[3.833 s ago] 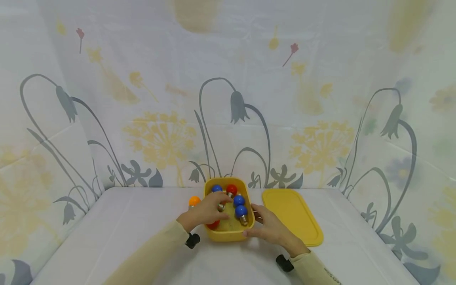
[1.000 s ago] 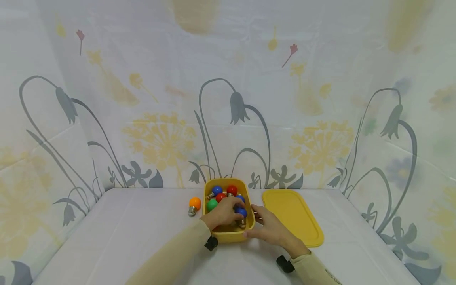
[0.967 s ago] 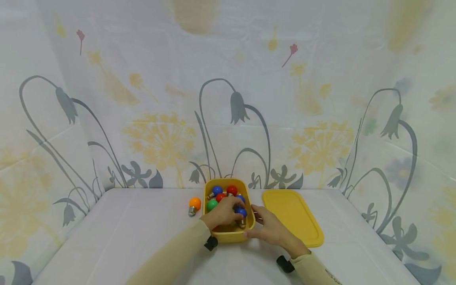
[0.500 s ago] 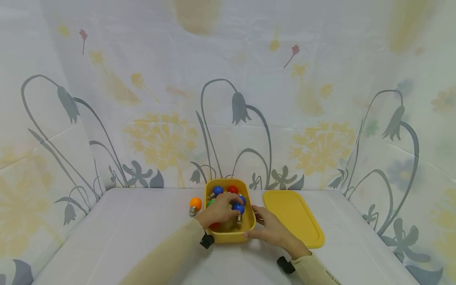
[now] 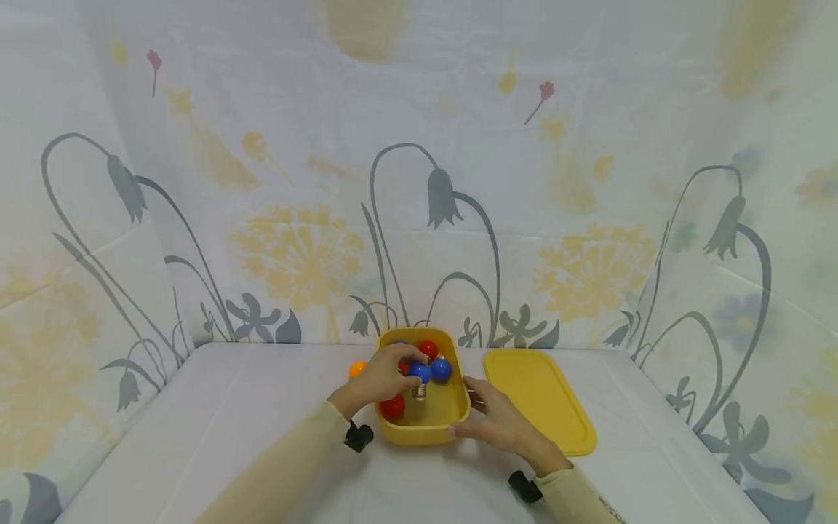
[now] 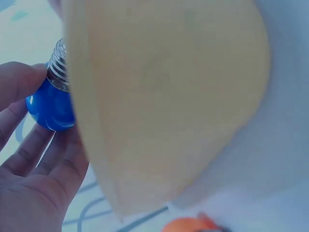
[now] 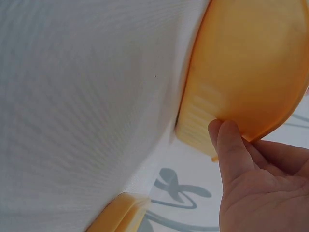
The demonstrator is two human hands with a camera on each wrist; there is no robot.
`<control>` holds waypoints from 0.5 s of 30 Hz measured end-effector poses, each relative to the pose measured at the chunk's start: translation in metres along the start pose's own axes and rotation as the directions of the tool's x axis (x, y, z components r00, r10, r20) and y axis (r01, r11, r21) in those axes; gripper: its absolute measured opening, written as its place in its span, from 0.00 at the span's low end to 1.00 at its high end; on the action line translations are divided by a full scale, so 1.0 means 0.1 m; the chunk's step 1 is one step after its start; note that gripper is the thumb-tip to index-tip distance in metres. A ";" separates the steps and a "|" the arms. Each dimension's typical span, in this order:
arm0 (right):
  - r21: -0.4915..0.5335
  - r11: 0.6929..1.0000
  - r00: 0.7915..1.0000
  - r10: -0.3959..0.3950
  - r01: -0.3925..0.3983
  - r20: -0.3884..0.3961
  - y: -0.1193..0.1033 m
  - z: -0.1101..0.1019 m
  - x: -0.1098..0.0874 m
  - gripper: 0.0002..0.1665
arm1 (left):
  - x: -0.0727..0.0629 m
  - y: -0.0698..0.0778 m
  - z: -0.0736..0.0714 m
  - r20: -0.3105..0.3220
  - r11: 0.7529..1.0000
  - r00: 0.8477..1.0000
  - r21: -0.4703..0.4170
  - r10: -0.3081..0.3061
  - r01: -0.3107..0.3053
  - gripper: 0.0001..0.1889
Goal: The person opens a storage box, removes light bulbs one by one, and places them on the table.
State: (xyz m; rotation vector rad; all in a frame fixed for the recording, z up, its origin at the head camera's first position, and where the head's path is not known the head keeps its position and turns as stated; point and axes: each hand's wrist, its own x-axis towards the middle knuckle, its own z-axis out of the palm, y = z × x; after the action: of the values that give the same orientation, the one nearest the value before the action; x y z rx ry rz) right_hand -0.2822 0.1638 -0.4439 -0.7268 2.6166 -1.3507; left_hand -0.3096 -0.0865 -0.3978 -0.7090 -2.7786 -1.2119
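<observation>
A blue light bulb (image 5: 420, 373) with a silver screw base is pinched between the thumb and fingers of my left hand (image 5: 378, 375), over the yellow plastic box (image 5: 419, 437). In the left wrist view, my thumb lies where the blue glass (image 6: 52, 104) meets the base. My right hand (image 5: 494, 418) holds the box by its front right corner, fingers on the outer side wall (image 7: 200, 104). Inside the box lie another blue bulb (image 5: 441, 370), a red bulb (image 5: 393, 407) near the front left and a red one (image 5: 428, 349) at the back. My left hand hides others.
A flat yellow lid (image 5: 540, 400) lies on the white tablecloth (image 5: 229, 429) right of the box. An orange bulb (image 5: 357, 368) rests left of the box, partly covered by my left hand. Behind stands a flower-patterned backdrop (image 5: 419, 182).
The left hand has taken the blue bulb from the right side of the box and moved it left, base pointing down. The right hand stays at the box's corner.
</observation>
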 end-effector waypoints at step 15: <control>-0.024 1.000 1.000 0.009 -0.010 -0.010 0.00 0.01 0.02 0.59 | -0.23 -0.22 -0.50 -0.076 0.996 0.995 -0.074 -0.061 0.055 0.15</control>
State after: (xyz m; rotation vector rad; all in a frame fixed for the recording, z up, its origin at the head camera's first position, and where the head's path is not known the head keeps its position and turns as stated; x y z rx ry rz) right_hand -0.2836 0.1622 -0.4447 -0.7117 2.6446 -1.3265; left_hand -0.3055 -0.1437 -0.3828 -0.5758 -2.7225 -1.3254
